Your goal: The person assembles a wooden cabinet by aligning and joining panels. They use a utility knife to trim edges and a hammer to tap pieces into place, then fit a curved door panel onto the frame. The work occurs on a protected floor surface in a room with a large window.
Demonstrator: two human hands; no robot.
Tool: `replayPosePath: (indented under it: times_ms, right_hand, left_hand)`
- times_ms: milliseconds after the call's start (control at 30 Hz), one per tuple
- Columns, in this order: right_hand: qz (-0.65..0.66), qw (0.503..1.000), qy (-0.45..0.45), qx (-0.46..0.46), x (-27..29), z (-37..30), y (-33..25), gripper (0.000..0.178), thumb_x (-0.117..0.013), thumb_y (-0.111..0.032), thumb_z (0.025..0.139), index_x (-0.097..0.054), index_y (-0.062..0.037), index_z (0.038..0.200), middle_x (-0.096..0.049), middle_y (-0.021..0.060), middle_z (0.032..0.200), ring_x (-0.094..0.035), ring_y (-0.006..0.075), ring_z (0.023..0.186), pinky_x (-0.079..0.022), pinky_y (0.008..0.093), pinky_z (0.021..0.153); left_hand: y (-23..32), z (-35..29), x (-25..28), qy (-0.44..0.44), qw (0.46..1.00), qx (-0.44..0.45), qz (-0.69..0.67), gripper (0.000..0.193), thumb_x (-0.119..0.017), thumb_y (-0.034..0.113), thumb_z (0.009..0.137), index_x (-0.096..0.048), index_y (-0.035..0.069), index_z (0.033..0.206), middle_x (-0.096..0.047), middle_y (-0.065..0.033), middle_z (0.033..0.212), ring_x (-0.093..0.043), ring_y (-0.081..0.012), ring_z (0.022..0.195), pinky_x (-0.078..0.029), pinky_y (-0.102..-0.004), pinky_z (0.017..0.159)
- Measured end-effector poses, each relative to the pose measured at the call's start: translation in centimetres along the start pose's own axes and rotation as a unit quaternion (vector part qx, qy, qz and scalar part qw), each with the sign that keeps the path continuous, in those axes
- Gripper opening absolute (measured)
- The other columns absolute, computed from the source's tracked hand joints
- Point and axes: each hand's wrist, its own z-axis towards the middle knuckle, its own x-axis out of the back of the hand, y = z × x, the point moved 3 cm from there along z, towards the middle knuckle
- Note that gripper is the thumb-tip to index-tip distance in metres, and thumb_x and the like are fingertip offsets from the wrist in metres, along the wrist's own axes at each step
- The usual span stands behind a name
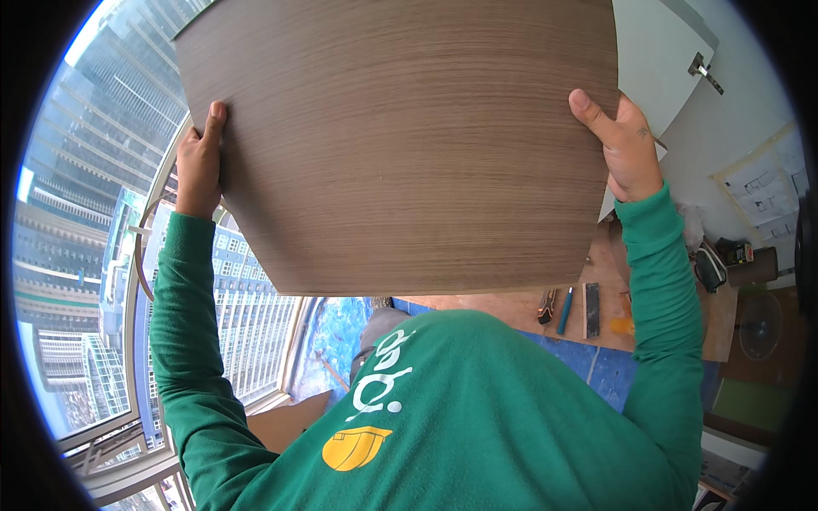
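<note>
1. The person holds a brown panel (400, 162) raised in front of the chest, its wood-grained face toward them.
2. The left hand (199, 162) grips the panel's left edge, thumb on the face.
3. The right hand (629, 149) grips the right edge likewise; the fingers behind are mostly hidden.
4. Below the panel's lower right, a blue tool (565, 312) and a dark block (591, 311) lie on the bench (511, 301).
5. Windows (128, 255) stand at left.

Two hands (198, 170) (632, 153), one wood-grain panel (400, 162), one blue tool (565, 312) (plus one metal hinge (705, 73)).
</note>
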Motion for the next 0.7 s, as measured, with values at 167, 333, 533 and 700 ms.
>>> replayPosePath:
  times_ms: [167,333,533,700]
  right_hand:
    - [-0.056,0.998,-0.014,0.039,-0.4,-0.5,-0.1,0.063,-0.081,-0.040,0.092,-0.060,0.0054,0.130,-0.072,0.0156,0.115,-0.068,0.0237,0.111,-0.053,0.0360,0.101]
    - [-0.094,0.994,-0.029,0.037,-1.0,-0.6,-0.3,0.059,-0.084,-0.040,0.089,-0.062,0.0031,0.123,-0.073,0.0139,0.105,-0.071,0.0218,0.102,-0.056,0.0353,0.093]
    - [-0.171,0.980,-0.026,0.100,-2.5,0.1,-3.5,0.045,-0.086,-0.036,0.087,-0.064,-0.0013,0.106,-0.070,0.0073,0.088,-0.066,0.0142,0.083,-0.055,0.0314,0.078]
    - [-0.210,0.969,-0.072,0.104,-4.9,0.4,-8.0,0.040,-0.084,-0.034,0.090,-0.063,-0.0021,0.102,-0.067,0.0056,0.081,-0.061,0.0123,0.075,-0.052,0.0314,0.071]
  left_hand:
    - [-6.4,-3.6,-1.0,0.016,0.996,0.063,-0.054,0.079,-0.069,0.065,0.094,-0.061,-0.009,0.120,-0.065,-0.0111,0.104,-0.061,-0.0179,0.101,-0.050,-0.0307,0.091]
    - [-12.2,-7.6,-3.7,-0.016,0.963,0.077,-0.257,0.050,-0.066,0.052,0.101,-0.057,0.003,0.111,-0.055,0.0001,0.093,-0.051,-0.0090,0.077,-0.046,-0.0287,0.068]
    - [-16.9,-12.0,-7.4,-0.080,0.913,0.106,-0.385,0.057,-0.056,0.052,0.105,-0.049,0.004,0.137,-0.059,-0.0097,0.135,-0.059,-0.0215,0.124,-0.051,-0.0394,0.104]
    - [-20.5,-17.0,-11.3,-0.132,0.883,0.158,-0.421,0.080,-0.050,0.068,0.100,-0.043,0.006,0.150,-0.056,-0.0109,0.148,-0.057,-0.0253,0.134,-0.047,-0.0446,0.112]
